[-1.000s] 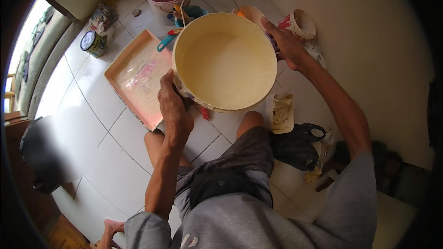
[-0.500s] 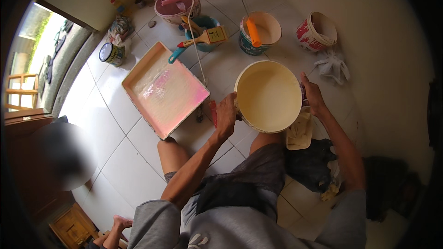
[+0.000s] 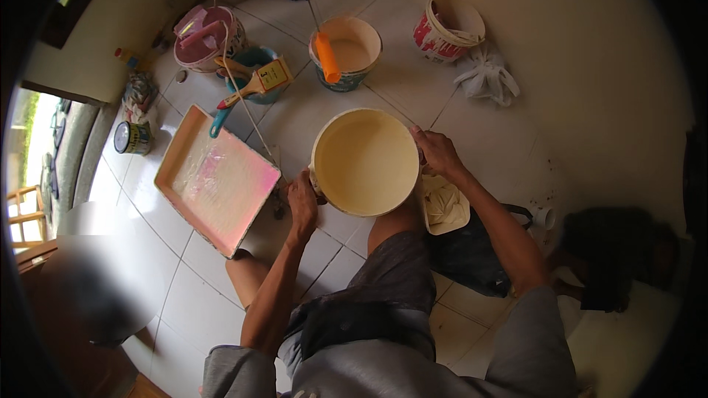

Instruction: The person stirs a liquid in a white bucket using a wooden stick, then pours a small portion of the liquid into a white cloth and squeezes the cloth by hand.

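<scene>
I hold a cream-coloured bucket (image 3: 335, 136) over the floor in front of my knees, its open mouth facing me. My left hand (image 3: 302, 205) is closed on its left side, and my right hand (image 3: 436, 152) grips the opposite side near the rim. The inside is cream all over; I cannot tell how much paint is in it. Left of the bucket, a paint tray (image 3: 175, 151) lies on the tiles, coated in cream and pink paint. A cream tub (image 3: 447, 212) with crumpled-looking contents sits below my right hand.
Behind stand a pink bucket (image 3: 234, 33), a paintbrush (image 3: 258, 85) across a teal container (image 3: 254, 55), an orange roller (image 3: 327, 57) on another bucket, and a red-and-white bucket (image 3: 435, 43) beside a plastic bag (image 3: 488, 77). A black bag (image 3: 468, 254) lies by my right leg.
The view has swung to the right, so the floor items appear farther left. Both hands keep their hold on the bucket, which stays beside the tray.
</scene>
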The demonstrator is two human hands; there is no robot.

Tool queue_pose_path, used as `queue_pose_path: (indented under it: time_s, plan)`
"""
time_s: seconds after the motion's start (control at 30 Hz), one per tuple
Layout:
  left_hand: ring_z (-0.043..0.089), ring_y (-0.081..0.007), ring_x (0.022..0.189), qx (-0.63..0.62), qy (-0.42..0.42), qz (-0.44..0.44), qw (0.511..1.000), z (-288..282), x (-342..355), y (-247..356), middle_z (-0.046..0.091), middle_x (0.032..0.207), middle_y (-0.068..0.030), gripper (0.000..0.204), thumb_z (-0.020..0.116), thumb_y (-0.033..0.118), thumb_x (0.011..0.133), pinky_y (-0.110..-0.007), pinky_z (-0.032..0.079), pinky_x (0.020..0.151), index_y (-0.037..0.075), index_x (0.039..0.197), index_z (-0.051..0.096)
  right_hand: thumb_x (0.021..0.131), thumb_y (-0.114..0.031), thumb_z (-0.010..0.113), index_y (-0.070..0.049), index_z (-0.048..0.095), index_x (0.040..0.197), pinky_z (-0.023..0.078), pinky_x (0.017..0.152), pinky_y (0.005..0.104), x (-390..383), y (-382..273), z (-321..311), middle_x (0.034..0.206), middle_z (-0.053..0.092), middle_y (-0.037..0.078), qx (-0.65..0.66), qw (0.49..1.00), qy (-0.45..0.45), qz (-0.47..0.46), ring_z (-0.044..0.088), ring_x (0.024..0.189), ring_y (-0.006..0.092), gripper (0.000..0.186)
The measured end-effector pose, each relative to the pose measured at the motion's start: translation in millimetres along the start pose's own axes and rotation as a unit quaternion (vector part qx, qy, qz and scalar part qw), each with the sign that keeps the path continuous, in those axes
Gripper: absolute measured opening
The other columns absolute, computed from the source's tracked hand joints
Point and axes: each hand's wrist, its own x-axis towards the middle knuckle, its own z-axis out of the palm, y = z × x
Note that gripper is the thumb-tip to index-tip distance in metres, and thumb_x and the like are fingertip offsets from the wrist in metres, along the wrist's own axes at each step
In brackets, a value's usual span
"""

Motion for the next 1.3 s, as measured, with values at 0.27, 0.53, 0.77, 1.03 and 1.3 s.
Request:
queue_pose_path:
  time_s: [0.27,0.53,0.77,1.03,1.3]
  plan:
    - [0.062,-0.0183,0.07,-0.008,-0.011,-0.205,0.979,-72,-94,2,0.062,0.083,-0.0084,0.032,0.05,0.032,0.095,-0.03,0.051,0.061,0.001,0.101,0.057,0.087,-0.05,0.057,0.002,0.057,0.12,0.048,0.082,0.0379,-22,12,-60,0.093,0.067,0.019,0.054,0.971,0.234,0.005,0.065,0.089,0.0308,0.062]
    - [0.049,-0.0059,0.061,-0.112,0.168,-0.22,0.954,-191,-213,-76,0.052,0.071,0.0004,0.016,0.058,0.023,0.094,-0.019,0.039,0.052,0.006,0.096,0.057,0.086,-0.023,0.062,0.002,0.06,0.113,0.048,0.078,0.0363,-124,118,52,0.09,0.066,0.017,0.149,0.916,0.365,0.068,0.064,0.085,0.027,0.037]
    - [0.044,-0.0045,0.057,-0.263,0.228,-0.281,0.894,-196,-207,-76,0.048,0.072,0.0029,0.018,0.059,0.025,0.092,-0.016,0.035,0.048,0.007,0.093,0.056,0.078,-0.004,0.06,-0.005,0.067,0.102,0.049,0.078,0.0414,-104,148,50,0.094,0.065,0.014,-0.014,0.92,0.391,0.0,0.061,0.088,0.0328,0.025]
    - [0.047,-0.0048,0.063,-0.277,0.205,-0.291,0.893,-200,-210,-84,0.049,0.077,0.0015,0.02,0.057,0.024,0.093,-0.016,0.037,0.053,0.005,0.099,0.055,0.074,-0.005,0.058,-0.009,0.069,0.099,0.048,0.08,0.0428,-62,140,34,0.096,0.062,0.013,-0.232,0.908,0.285,-0.201,0.059,0.092,0.0337,0.027]
    - [0.047,-0.0055,0.056,-0.278,0.239,-0.297,0.882,-197,-206,-79,0.05,0.072,0.0015,0.013,0.06,0.02,0.091,-0.017,0.036,0.046,0.009,0.09,0.054,0.077,-0.017,0.061,-0.01,0.067,0.083,0.048,0.074,0.043,-63,140,3,0.087,0.066,0.01,-0.22,0.946,0.198,-0.136,0.062,0.083,0.0323,0.012]
